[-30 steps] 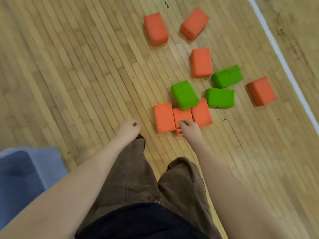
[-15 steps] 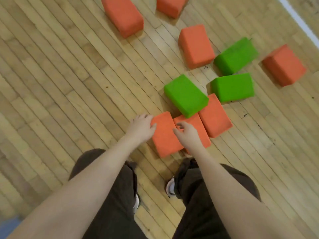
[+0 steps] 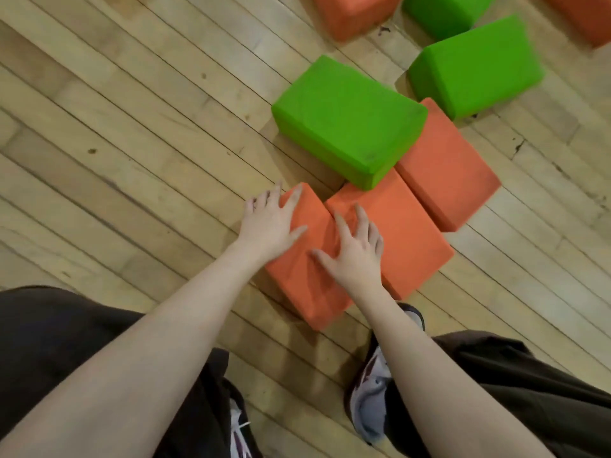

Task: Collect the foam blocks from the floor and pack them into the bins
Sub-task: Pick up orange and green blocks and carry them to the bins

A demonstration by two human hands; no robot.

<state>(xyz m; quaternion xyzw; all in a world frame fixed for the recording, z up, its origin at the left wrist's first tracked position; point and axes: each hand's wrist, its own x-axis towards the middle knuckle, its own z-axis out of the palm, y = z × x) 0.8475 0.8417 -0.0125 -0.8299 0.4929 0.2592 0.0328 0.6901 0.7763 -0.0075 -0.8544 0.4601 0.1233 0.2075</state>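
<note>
Three orange foam blocks lie side by side on the wood floor: the left one (image 3: pixel 307 285), the middle one (image 3: pixel 410 233) and the right one (image 3: pixel 446 173). A green block (image 3: pixel 350 120) rests tilted on their far ends. My left hand (image 3: pixel 269 223) lies with spread fingers on the far left corner of the left orange block. My right hand (image 3: pixel 353 249) presses flat, fingers straight, across the seam between the left and middle orange blocks. No bin is in view.
Another green block (image 3: pixel 476 64) lies just beyond the right orange one, with a third green block (image 3: pixel 443 11) and two more orange blocks (image 3: pixel 353 14) (image 3: pixel 588 18) at the top edge. My shoes (image 3: pixel 373 391) stand right behind the blocks. Bare floor stretches left.
The camera has dropped much closer to the blocks. Both hands have gone from curled at the block edges to spread flat on top of the left and middle orange blocks.
</note>
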